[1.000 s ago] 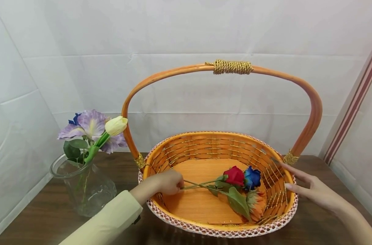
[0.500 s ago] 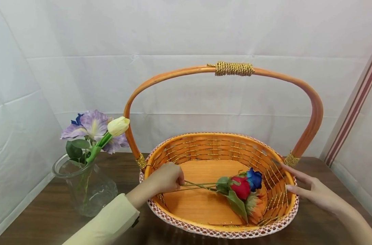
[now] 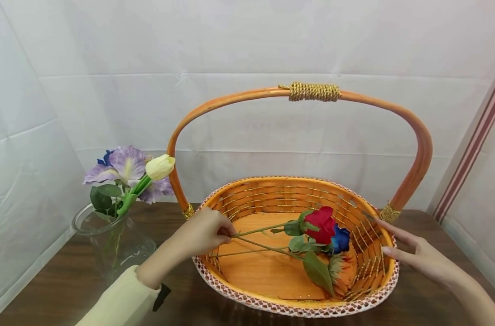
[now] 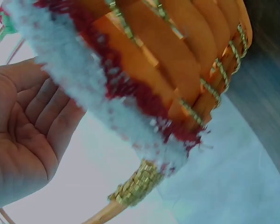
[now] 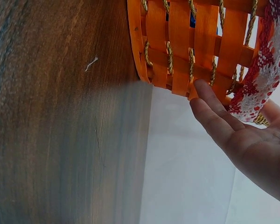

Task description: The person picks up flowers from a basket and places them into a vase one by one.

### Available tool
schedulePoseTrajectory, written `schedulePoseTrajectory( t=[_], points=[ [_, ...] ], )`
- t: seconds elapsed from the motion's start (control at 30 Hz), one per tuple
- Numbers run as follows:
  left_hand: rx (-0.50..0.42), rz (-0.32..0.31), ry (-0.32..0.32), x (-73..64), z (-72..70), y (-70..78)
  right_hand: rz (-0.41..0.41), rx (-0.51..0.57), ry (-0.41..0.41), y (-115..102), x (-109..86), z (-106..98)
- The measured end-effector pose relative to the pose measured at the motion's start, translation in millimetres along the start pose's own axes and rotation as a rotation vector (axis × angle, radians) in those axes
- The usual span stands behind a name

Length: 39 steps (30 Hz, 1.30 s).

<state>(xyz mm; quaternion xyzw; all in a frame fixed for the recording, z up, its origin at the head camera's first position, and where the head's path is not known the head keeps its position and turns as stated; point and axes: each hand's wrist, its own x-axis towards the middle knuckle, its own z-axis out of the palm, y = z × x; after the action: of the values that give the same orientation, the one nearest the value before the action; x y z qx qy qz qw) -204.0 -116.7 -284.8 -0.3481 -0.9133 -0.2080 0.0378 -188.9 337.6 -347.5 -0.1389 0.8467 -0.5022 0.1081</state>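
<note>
My left hand pinches the stem end of a red rose above the basket's left side. The rose is tilted, its bloom overlapping a blue rose in the head view. A second stem also meets my fingertips there. An orange flower with a broad leaf lies on the floor of the orange woven basket. My right hand rests at the basket's right rim, thumb over the edge and fingers straight against the outer weave, seen in the right wrist view.
A glass vase stands left of the basket, holding a pale yellow tulip, a purple flower and a dark blue bloom. The tall arched handle rises over the basket. White sheeting hangs behind the brown table.
My left hand has moved up and left, drawing the red rose's stem with it. The red bloom has risen beside the blue rose. My right hand stays at the rim.
</note>
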Motion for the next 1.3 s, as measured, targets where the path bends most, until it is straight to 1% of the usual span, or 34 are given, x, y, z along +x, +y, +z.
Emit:
schedulePoseTrajectory(
  t=[0.27, 0.5, 0.77, 0.93, 1.1, 1.23, 1.3],
  points=[
    [-0.035, 0.01, 0.079, -21.4, -17.2, 4.0, 0.007, 0.027, -0.016, -0.1, 0.1, -0.8],
    [-0.026, -0.013, 0.154, -44.0, -32.5, 0.8, -0.006, 0.008, -0.012, -0.8, 0.0, -0.8],
    [-0.013, -0.09, 0.216, -67.2, -46.7, 0.7, -0.016, -0.014, -0.001, 0.4, 0.1, -0.3],
    [-0.005, -0.147, 0.272, -82.0, -55.9, 1.6, -0.015, -0.006, 0.0, -1.0, 0.5, 0.2],
    [0.039, -0.18, 0.384, -97.7, -65.9, 0.6, -0.008, 0.024, -0.009, -2.2, 0.4, -0.1],
    [0.093, -0.215, 0.516, -109.6, -73.1, -0.8, -0.017, 0.012, -0.002, -1.7, 0.1, 0.2],
    [0.096, -0.235, 0.59, -114.9, -76.1, -1.4, -0.019, 0.007, 0.001, -1.4, 0.0, 0.6]
  ],
)
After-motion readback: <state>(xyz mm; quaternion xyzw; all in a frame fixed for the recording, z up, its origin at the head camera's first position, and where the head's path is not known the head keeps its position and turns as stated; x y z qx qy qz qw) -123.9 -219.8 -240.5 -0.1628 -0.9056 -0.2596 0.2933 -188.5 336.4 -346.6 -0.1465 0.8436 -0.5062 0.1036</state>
